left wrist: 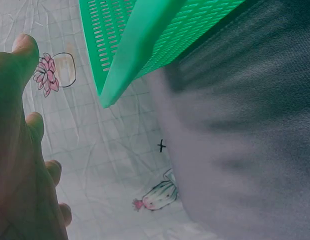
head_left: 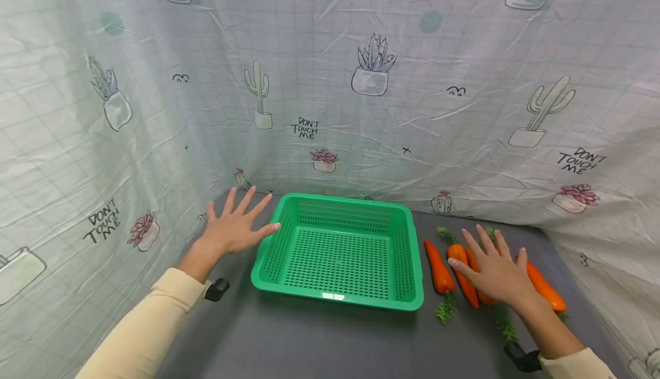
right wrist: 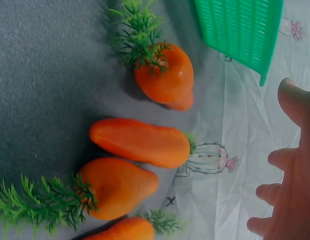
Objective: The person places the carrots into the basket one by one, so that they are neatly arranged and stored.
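A green perforated plastic basket [head_left: 337, 301] sits on the grey table between the two hands, with nothing inside it. My left hand [head_left: 232, 229] is spread with straight fingers beside the basket's left rim, holding nothing. To the right, my right hand [head_left: 496, 270] spreads palm down over several orange carrots with green leafy tops, partly hiding them. One carrot [head_left: 439, 269] lies between the basket and that hand; another carrot [head_left: 544, 287] lies on its far right. In the right wrist view, the carrots [right wrist: 140, 141] lie side by side, and the fingers [right wrist: 269, 194] show apart from them.
A grey table [head_left: 309, 339] spreads under everything. Behind it and at both sides hangs a pale curtain [head_left: 330, 81] printed with cacti and lettering. Dark straps [head_left: 216, 290] circle the wrists beside cream sleeves [head_left: 149, 322].
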Motion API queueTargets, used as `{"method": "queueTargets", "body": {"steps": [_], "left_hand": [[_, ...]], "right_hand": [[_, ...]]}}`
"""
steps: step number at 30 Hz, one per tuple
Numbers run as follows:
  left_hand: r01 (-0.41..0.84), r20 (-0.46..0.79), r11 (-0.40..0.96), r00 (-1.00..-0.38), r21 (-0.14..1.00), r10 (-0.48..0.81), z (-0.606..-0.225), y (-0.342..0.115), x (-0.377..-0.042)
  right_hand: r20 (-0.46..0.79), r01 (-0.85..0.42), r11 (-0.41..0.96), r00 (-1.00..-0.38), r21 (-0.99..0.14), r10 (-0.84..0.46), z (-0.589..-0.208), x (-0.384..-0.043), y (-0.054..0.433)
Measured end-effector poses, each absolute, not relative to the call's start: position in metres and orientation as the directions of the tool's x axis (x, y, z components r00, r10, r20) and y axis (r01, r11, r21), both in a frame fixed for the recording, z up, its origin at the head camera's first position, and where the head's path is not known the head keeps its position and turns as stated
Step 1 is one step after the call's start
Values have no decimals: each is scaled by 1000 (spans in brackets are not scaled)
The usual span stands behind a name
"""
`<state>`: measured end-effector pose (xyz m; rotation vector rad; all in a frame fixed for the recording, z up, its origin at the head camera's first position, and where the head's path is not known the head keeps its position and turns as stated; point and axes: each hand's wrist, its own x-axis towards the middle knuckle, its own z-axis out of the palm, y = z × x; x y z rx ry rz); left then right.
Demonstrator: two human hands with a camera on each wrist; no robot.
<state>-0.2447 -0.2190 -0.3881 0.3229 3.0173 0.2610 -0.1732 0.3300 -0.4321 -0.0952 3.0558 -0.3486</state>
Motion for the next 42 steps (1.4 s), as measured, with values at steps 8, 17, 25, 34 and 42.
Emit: {"method": "queueTargets", "body": {"steps": [8, 17, 25, 34, 42], "left_hand": [[204, -68, 960, -973, 192, 221, -394, -222, -243], [206, -74, 960, -972, 192, 223, -399, -223, -242], [199, -70, 960, -974, 199, 216, -405, -224, -241], [190, -80, 959, -974, 212, 211, -410, -226, -241], [190, -86, 956, -973, 223, 214, -415, -226, -240]], "right_hand": [[-31, -85, 970, -995, -226, -95, -439, -173, 324], [-38, -75, 972, -996, -224, -85, -445, -172, 319], [-42, -88, 968, -994, -234, -100, -450, -171, 315], [-59, -92, 961, -992, -262, -111, -455, -171, 309], [-56, -115, 954, -989, -275, -136, -462, -171, 303]]}}
